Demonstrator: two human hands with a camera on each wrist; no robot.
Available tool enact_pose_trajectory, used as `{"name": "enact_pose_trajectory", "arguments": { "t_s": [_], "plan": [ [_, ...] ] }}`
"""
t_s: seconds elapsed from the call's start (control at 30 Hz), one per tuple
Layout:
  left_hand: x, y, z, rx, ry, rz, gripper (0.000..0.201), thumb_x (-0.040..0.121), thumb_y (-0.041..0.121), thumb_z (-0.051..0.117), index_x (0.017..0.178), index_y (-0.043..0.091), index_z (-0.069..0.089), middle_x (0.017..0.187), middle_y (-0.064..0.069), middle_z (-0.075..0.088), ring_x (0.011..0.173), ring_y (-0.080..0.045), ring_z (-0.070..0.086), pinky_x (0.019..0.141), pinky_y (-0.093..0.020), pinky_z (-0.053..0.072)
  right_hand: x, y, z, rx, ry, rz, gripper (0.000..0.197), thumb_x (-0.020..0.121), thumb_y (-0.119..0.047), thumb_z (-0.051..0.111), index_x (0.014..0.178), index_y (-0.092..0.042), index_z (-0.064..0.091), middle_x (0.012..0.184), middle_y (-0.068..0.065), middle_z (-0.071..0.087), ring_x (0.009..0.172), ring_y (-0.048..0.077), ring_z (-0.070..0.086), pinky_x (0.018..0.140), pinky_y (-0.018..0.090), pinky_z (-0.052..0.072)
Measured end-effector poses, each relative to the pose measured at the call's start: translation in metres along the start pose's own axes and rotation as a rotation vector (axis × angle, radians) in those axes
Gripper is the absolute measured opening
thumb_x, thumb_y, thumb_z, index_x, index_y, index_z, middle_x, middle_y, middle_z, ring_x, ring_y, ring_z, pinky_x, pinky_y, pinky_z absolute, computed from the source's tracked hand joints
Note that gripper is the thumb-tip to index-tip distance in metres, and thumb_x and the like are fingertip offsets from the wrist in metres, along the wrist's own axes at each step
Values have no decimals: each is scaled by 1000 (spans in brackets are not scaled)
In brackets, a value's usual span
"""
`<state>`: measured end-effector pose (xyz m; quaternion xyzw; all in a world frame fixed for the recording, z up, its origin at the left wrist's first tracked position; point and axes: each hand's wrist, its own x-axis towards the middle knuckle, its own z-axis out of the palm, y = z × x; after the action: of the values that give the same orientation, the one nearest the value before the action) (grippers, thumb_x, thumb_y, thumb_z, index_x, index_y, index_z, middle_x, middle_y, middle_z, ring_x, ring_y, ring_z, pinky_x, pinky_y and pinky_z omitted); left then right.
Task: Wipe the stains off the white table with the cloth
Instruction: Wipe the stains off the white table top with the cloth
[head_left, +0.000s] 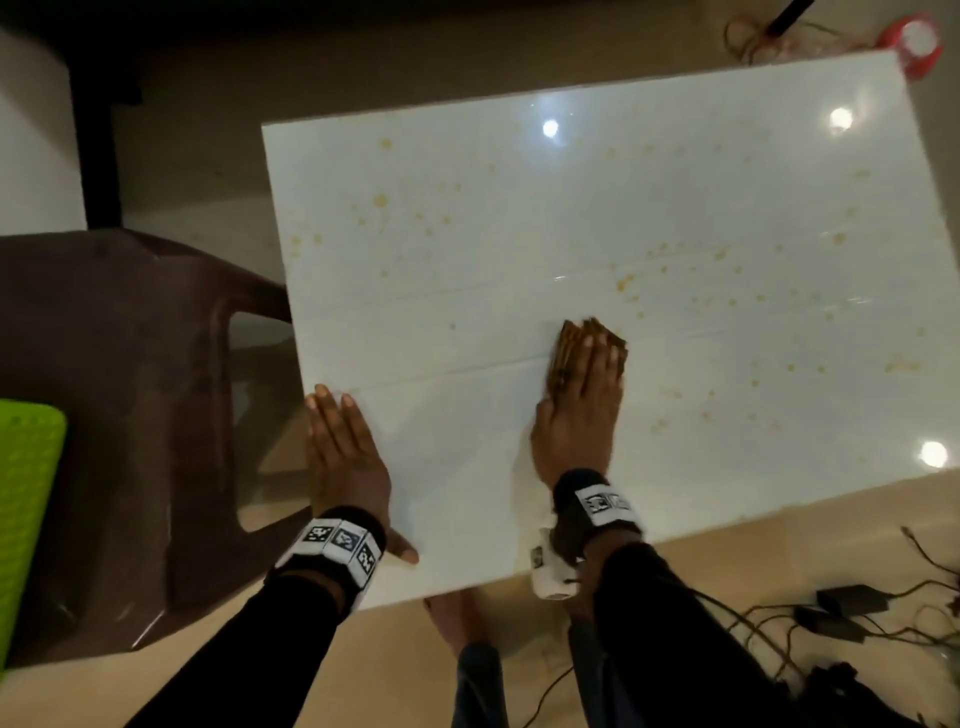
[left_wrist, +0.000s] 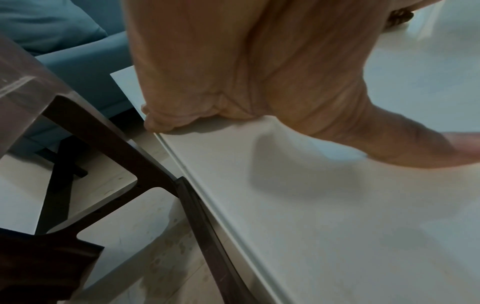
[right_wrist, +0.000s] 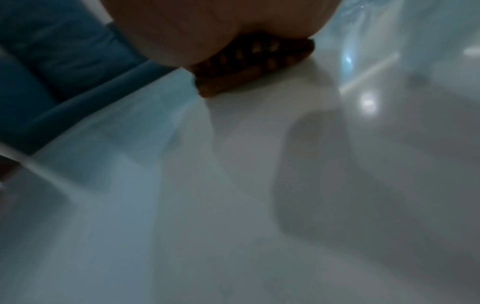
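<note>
The glossy white rectangular table (head_left: 597, 218) reflects ceiling lights and carries yellow-orange stains (head_left: 382, 200) scattered over its far and right parts; the strip nearest the person looks clean. The right hand (head_left: 579, 415), fingers straight, presses a folded brown patterned cloth (head_left: 566, 345) flat against the tabletop near its middle; the left hand (head_left: 345, 457) lies flat and spread at the table's left edge. A dark brown plastic chair (head_left: 130, 389) stands beside the table on pale tiled floor (head_left: 779, 551); cables and black adapters (head_left: 852, 603) lie at the right.
</note>
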<state>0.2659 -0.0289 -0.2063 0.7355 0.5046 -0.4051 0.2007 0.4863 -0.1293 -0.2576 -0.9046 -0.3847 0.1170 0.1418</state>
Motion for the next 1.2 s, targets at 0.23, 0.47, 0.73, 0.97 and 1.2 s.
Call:
{"name": "enact_pose_trajectory", "arguments": {
  "t_s": [0.23, 0.47, 0.73, 0.97, 1.2],
  "plan": [
    [0, 2, -2, 9, 10, 1, 204, 9, 86, 79, 138, -17, -41, 144, -44, -43, 143, -57, -31, 124, -56, -4, 0, -52, 25, -44, -202, -842, 80, 95, -21, 52, 166, -4, 19, 173, 21, 21, 162, 39, 15, 131, 55, 17],
    [-2, 0, -2, 51, -9, 14, 202, 11, 89, 75, 135, -20, -40, 141, -48, -42, 141, -61, -30, 122, -59, -6, 26, -55, 22, 37, -19, -147, 72, 106, -34, 38, 165, 2, 15, 174, 25, 9, 162, 41, 4, 132, 53, 6],
    [1, 3, -5, 129, -22, -8, 200, 16, 93, 72, 135, -23, -37, 139, -51, -40, 138, -65, -30, 121, -62, -8, 84, -47, 22, 35, -68, -507, 73, 100, -18, 44, 165, -2, 15, 171, 27, 19, 160, 46, 14, 131, 58, 13],
    [3, 3, -7, 110, -31, -10, 197, 20, 88, 78, 137, -17, -41, 135, -48, -49, 139, -61, -33, 123, -59, -9, 8, -149, 49, 46, -238, -647, 70, 103, -32, 30, 167, -7, 17, 175, 20, 13, 163, 36, 6, 131, 54, 11],
    [1, 5, -4, 92, -32, -17, 202, 10, 91, 73, 137, -22, -36, 140, -50, -41, 139, -64, -31, 121, -62, -6, 75, -59, 24, 21, -121, -624, 77, 90, -16, 47, 164, -3, 27, 172, 22, 23, 161, 41, 17, 130, 57, 17]
  ]
}}
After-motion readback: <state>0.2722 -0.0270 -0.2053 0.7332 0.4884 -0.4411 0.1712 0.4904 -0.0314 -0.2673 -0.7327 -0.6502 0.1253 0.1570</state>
